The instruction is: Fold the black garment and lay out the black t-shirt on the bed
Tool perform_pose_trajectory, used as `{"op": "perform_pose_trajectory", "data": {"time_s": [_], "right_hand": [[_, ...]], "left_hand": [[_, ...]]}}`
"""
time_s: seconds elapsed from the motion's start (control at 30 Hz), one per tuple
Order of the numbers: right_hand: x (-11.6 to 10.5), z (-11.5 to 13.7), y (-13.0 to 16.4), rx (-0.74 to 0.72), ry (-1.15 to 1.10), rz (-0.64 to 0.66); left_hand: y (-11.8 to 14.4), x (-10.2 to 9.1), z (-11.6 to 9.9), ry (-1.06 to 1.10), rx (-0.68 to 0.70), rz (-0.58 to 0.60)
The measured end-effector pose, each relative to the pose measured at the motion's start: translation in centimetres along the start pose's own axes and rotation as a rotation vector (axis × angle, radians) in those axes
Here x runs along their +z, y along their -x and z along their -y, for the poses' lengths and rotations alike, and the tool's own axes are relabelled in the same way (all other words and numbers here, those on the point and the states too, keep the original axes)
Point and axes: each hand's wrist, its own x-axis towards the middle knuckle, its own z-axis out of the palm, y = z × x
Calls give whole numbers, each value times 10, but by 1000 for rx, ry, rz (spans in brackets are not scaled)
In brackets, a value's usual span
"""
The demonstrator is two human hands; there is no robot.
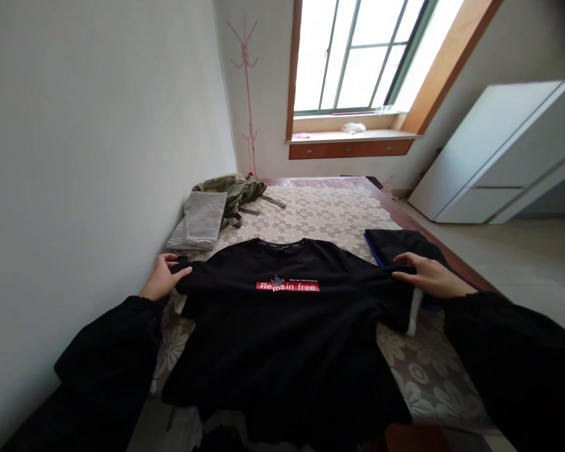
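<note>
A black T-shirt [282,339] lies spread face up in front of me, its collar away from me and its lower edge at the near side. Across its chest runs a red strip with white lettering reading "Remain free". My left hand [162,277] pinches the end of the left sleeve between thumb and fingers. On the other side, my right hand [426,275] grips the right sleeve, where a white edge shows below the fingers. Just beyond my right hand is a folded dark cloth [400,243] with a blue edge.
The shirt rests on a table with a floral lace tablecloth [329,207]. At the back left, folded grey cloth [200,216] lies beside an olive-green backpack [233,188], close to the white wall [98,125]. A pink coat stand [248,94], a window and a white fridge [494,150] stand beyond.
</note>
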Motion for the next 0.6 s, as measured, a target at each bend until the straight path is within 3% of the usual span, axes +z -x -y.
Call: {"op": "perform_pose_trajectory", "data": {"time_s": [0.13, 0.27, 0.33, 0.4, 0.47, 0.6], "right_hand": [[3, 10, 17, 2, 3, -115], [7, 37, 59, -79, 59, -461], [13, 50, 89, -30, 57, -573], [22, 57, 119, 81, -11, -532], [34, 56, 141, 201, -91, -411], [56, 38, 158, 374, -180, -188]], "left_hand": [[16, -8, 4, 142, -1, 1], [59, -13, 9, 104, 60, -108], [87, -14, 8, -14, 85, -147], [112, -15, 7, -174, 70, -121], [126, -17, 7, -320, 24, -26], [121, -15, 10, -439, -41, 182]]}}
